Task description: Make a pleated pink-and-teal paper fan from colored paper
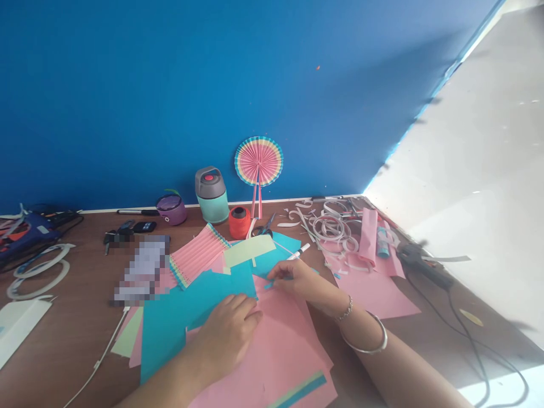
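Centrally, the pink sheet (293, 345) lies on the brown table (355, 368), a green-and-blue band (300, 391) near its closest edge. My left hand (229, 328) rests palm down at the pink sheet's left side, fingers loosely together and gently bent. My right hand (295, 279) is above its far end, thumb and fingertips drawn narrow at a small blue strip (268, 285); whether they pinch it, I cannot tell. Left of the pink sheet is a blue sheet (168, 334); beyond both lies a pleated paper (198, 256) with coloured edges. Directly beyond the pink sheet are a pale green paper (249, 251), a white marker (300, 251) and scissors (267, 228); farther beyond, a round paper fan (259, 162) stands against the blue wall (170, 102). To its right, curled white strips (329, 228) lie near a glue stick (383, 245).
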`<state>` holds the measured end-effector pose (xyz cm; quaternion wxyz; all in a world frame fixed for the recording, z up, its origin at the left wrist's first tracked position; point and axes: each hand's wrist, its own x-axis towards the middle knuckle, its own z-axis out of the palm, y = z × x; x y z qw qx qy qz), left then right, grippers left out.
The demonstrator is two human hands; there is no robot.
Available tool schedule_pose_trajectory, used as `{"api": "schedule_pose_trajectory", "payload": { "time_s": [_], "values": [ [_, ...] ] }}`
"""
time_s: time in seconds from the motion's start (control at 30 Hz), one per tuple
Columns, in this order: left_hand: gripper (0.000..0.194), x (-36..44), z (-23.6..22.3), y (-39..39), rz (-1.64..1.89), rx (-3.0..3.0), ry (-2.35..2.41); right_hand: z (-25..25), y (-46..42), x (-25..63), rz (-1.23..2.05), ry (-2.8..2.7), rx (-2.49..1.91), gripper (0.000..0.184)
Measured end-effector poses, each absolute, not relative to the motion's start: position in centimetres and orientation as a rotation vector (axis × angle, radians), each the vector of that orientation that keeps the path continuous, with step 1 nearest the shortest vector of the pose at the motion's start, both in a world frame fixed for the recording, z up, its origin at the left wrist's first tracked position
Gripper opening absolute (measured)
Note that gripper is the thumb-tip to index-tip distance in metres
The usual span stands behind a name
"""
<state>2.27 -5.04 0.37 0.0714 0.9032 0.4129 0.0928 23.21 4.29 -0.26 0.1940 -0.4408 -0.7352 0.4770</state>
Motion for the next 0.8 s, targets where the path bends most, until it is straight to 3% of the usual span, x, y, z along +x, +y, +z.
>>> {"api": "schedule_pose_trajectory", "payload": {
  "time_s": [0.8],
  "values": [
    [0.024, 2.4, 0.9, -5.3, 0.278, 2.619, 1.289, -0.7, 3.6, 22.3, 1.373, -2.058, -1.102, 0.025]
  ]
}}
